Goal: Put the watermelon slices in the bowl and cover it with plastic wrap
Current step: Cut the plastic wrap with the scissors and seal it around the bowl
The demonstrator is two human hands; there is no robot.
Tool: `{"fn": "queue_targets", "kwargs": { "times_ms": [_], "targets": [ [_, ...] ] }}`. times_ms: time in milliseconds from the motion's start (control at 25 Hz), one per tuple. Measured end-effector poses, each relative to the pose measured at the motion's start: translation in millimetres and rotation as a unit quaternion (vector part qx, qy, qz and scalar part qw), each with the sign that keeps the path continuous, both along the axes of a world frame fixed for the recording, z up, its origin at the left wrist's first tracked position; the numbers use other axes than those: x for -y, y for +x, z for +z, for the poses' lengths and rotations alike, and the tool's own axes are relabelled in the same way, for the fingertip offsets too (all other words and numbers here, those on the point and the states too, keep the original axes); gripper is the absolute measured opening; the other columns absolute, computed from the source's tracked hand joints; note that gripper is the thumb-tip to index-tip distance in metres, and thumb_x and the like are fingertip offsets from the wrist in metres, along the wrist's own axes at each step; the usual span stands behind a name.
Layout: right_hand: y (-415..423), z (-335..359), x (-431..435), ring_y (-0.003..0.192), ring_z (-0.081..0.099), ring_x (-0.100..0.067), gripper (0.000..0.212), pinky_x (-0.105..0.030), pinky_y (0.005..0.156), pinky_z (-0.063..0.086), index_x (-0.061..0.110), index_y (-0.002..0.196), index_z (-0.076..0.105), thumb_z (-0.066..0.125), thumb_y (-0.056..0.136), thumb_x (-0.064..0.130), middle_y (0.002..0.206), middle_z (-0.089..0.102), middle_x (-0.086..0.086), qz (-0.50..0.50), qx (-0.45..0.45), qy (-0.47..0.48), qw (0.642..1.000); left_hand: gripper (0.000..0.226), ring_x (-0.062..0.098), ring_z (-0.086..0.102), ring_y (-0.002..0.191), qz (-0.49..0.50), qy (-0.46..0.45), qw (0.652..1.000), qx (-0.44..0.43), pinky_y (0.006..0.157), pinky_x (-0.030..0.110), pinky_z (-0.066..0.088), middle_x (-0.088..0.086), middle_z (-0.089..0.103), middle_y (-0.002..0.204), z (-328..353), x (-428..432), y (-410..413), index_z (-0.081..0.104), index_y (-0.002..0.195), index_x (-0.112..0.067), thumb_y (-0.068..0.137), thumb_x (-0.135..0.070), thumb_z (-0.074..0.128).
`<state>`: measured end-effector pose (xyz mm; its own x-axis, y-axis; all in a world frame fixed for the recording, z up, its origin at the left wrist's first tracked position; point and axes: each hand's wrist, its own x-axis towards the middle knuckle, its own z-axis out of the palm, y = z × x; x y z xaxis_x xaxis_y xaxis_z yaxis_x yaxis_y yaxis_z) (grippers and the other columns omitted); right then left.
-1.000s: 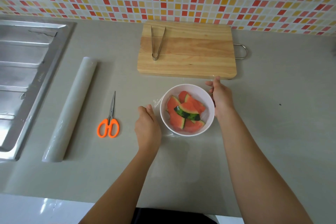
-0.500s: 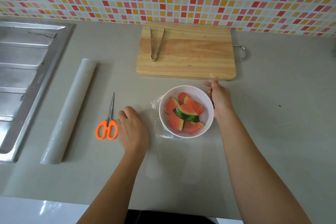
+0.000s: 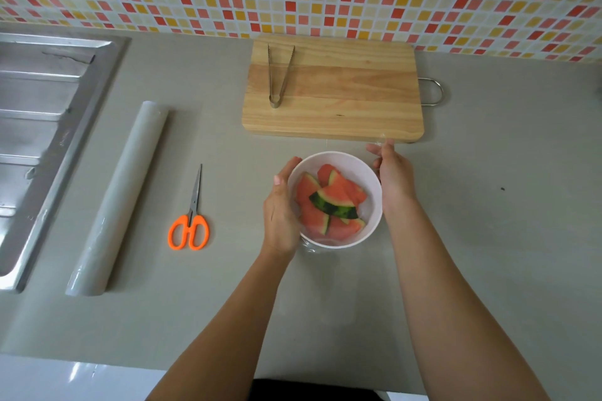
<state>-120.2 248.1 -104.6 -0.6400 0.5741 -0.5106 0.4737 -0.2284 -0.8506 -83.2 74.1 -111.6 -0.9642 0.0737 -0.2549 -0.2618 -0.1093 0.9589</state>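
A white bowl (image 3: 374,205) stands on the grey counter in front of the cutting board, with several red watermelon slices (image 3: 329,202) inside. Clear plastic wrap (image 3: 309,246) lies over and around the bowl, and it crinkles at the near rim. My left hand (image 3: 280,215) presses flat against the bowl's left wall. My right hand (image 3: 394,179) rests along the right wall with its fingers pointing away from me. A corner of the wrap glints at those fingertips.
The wrap roll (image 3: 120,195) lies to the left, beside the steel sink drainboard (image 3: 42,127). Orange-handled scissors (image 3: 190,218) lie between the roll and the bowl. Metal tongs (image 3: 278,75) rest on the wooden cutting board (image 3: 342,101) at the tiled wall.
My left hand went out to the left toward the scissors, then came back against the bowl's left side. My right hand stayed at the right side.
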Motion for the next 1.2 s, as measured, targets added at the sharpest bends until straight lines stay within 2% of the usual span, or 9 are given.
{"fn": "queue_targets", "kwargs": {
  "times_ms": [200, 320, 400, 480, 600, 800, 960, 1080, 1200],
  "targets": [
    [-1, -2, 1, 0.031, 0.038, 0.0, 0.044, -0.015, 0.04, 0.035, 0.025, 0.069, 0.067, 0.036, 0.097, 0.04, 0.054, 0.04, 0.006, -0.01, 0.003, -0.001, 1.0, 0.054, 0.022, 0.045, 0.131, -0.009, 0.008, 1.0, -0.004, 0.111, 0.046, 0.032, 0.011, 0.052, 0.138, -10, 2, 0, 0.052, 0.132, -0.021, 0.096, -0.043, 0.019],
    [-2, -1, 0, 0.032, 0.038, -0.001, 0.044, -0.015, 0.04, 0.035, 0.025, 0.069, 0.067, 0.037, 0.097, 0.04, 0.053, 0.04, 0.007, 0.002, 0.006, -0.008, 1.0, 0.058, 0.015, 0.0, 0.146, -0.05, -0.22, 0.974, -0.01, 0.116, 0.034, -0.01, 0.003, 0.021, 0.157, -14, 12, -1, 0.04, 0.135, -0.043, 0.091, -0.053, 0.003],
    [-3, -1, -1, 0.032, 0.038, -0.002, 0.044, -0.016, 0.039, 0.035, 0.024, 0.07, 0.068, 0.038, 0.096, 0.041, 0.052, 0.04, 0.008, 0.003, 0.005, -0.023, 1.0, 0.069, 0.006, -0.011, 0.144, -0.104, -0.351, 0.93, -0.047, 0.112, 0.027, -0.018, -0.002, 0.015, 0.159, -18, 29, -1, 0.03, 0.146, -0.03, 0.09, -0.05, -0.006],
    [-3, -2, -2, 0.032, 0.037, -0.002, 0.044, -0.015, 0.038, 0.034, 0.023, 0.069, 0.068, 0.039, 0.096, 0.041, 0.051, 0.039, 0.008, 0.0, 0.003, -0.029, 1.0, 0.068, 0.002, 0.0, 0.143, -0.104, -0.328, 0.937, -0.056, 0.112, 0.017, -0.008, -0.004, 0.019, 0.158, -12, 39, -11, 0.027, 0.148, -0.022, 0.092, -0.047, -0.003],
    [-2, -2, -1, 0.031, 0.038, -0.001, 0.043, -0.014, 0.037, 0.035, 0.024, 0.069, 0.068, 0.039, 0.096, 0.041, 0.053, 0.04, 0.007, 0.002, 0.008, -0.028, 1.0, 0.065, -0.017, 0.03, 0.128, -0.11, -0.174, 0.976, -0.073, 0.101, 0.001, 0.017, -0.016, 0.041, 0.145, 11, 31, -47, 0.042, 0.14, -0.032, 0.093, -0.059, 0.006],
    [-1, 1, -1, 0.041, 0.042, -0.005, 0.043, -0.012, 0.038, 0.036, 0.025, 0.067, 0.068, 0.039, 0.096, 0.038, 0.056, 0.042, 0.008, -0.007, 0.013, -0.032, 0.999, 0.06, 0.003, 0.049, 0.124, -0.28, -0.105, 0.953, -0.047, 0.11, 0.04, 0.033, -0.016, 0.061, 0.126, 21, 2, -72, 0.06, 0.119, -0.042, 0.087, -0.068, 0.016],
    [-1, 2, 1, 0.048, 0.048, -0.008, 0.044, -0.017, 0.044, 0.04, 0.024, 0.07, 0.068, 0.037, 0.097, 0.04, 0.058, 0.047, 0.006, 0.009, 0.039, -0.034, 0.999, 0.071, 0.01, 0.057, 0.118, -0.288, -0.114, 0.951, -0.003, 0.106, 0.045, 0.04, -0.012, 0.064, 0.125, 19, 2, -73, 0.065, 0.117, -0.041, 0.082, -0.078, 0.015],
    [-2, 1, 0, 0.066, 0.062, -0.018, 0.042, -0.025, 0.054, 0.044, 0.02, 0.074, 0.069, 0.036, 0.096, 0.036, 0.074, 0.066, -0.001, 0.015, 0.085, -0.033, 0.996, 0.072, 0.009, 0.059, 0.114, -0.285, -0.12, 0.951, 0.004, 0.104, 0.043, 0.042, -0.011, 0.065, 0.122, 20, 0, -75, 0.066, 0.115, -0.04, 0.081, -0.079, 0.016],
    [-4, -6, -5, 0.077, 0.061, -0.024, 0.039, -0.031, 0.072, 0.049, 0.018, 0.075, 0.065, 0.033, 0.095, 0.024, 0.086, 0.066, -0.003, -0.039, 0.112, -0.012, 0.993, 0.071, 0.012, 0.058, 0.115, -0.277, -0.124, 0.953, 0.004, 0.105, 0.044, 0.041, -0.009, 0.065, 0.122, 22, 0, -74, 0.067, 0.115, -0.038, 0.082, -0.076, 0.016]
  ]
}}
